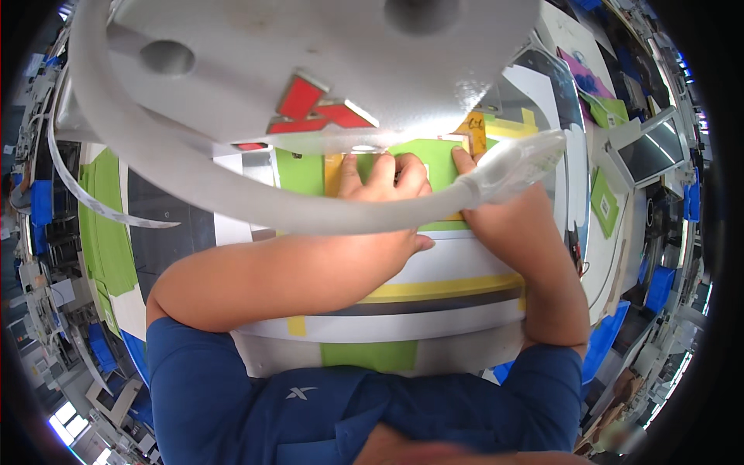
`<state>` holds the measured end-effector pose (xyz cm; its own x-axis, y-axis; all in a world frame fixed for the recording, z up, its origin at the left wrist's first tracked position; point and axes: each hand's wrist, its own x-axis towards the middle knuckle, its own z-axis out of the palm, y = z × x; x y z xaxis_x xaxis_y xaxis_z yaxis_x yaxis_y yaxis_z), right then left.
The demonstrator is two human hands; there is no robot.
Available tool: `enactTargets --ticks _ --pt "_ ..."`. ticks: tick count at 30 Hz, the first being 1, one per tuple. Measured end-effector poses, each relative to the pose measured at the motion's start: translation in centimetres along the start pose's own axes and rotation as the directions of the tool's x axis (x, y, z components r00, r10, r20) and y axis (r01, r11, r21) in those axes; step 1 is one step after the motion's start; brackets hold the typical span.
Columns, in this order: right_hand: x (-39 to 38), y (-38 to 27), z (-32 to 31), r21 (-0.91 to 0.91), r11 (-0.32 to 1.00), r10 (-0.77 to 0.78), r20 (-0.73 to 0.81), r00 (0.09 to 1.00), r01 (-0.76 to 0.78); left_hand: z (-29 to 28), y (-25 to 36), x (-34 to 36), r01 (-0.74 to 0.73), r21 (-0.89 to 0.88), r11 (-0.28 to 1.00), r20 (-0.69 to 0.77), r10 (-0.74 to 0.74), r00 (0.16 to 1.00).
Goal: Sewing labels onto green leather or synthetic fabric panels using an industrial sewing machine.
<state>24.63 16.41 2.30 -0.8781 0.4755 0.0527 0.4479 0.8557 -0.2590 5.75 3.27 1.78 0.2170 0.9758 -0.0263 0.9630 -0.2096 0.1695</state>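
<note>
A green sheet (432,159) lies under the pale machine head (217,85) with its red emblem, between yellow guide pieces (474,132). My left hand (381,186) rests on the sheet, fingers apart and somewhat bent, beside a yellow strip (333,167); what lies directly beneath them is partly hidden. Just to its right, my right hand (492,213) is open, an index finger stretched onto the sheet by the right guide, the other fingers mostly hidden. A thick translucent tube (294,213) arcs across the view in front of both hands.
Stacked green sheets (105,225) lie at the left, more green pieces (603,201) at the right. A small screen (651,147) stands at the upper right, with blue bins (660,287) beyond. The white work surface's taped front edge (411,322) runs below my arms.
</note>
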Motion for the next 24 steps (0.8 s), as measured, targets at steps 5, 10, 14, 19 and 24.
enactTargets --ticks 5,10,14,19,24 --pt "0.9 -0.4 0.8 -0.062 0.994 -0.099 -0.111 0.989 0.092 0.2 -0.5 -0.4 0.057 -0.082 0.995 0.134 -0.045 0.99" --pt "1.2 -0.6 1.3 -0.096 0.98 -0.191 -0.172 0.966 0.177 -0.6 -1.0 -0.2 0.058 -0.042 0.997 0.249 -0.046 0.968" --pt "1.7 -1.1 2.2 -0.067 0.985 -0.169 -0.163 0.972 0.16 -0.2 -1.8 -1.3 0.046 -0.012 0.999 0.123 -0.044 0.991" --pt "2.2 -2.2 2.9 -0.132 0.976 -0.196 -0.168 0.966 0.175 -0.6 -2.4 -2.5 0.051 0.043 0.998 0.076 -0.054 0.996" --pt "2.9 -4.0 2.6 -0.322 0.932 -0.203 -0.087 0.975 0.165 -0.3 -3.8 -3.8 0.036 0.001 0.999 -0.001 -0.036 0.999"
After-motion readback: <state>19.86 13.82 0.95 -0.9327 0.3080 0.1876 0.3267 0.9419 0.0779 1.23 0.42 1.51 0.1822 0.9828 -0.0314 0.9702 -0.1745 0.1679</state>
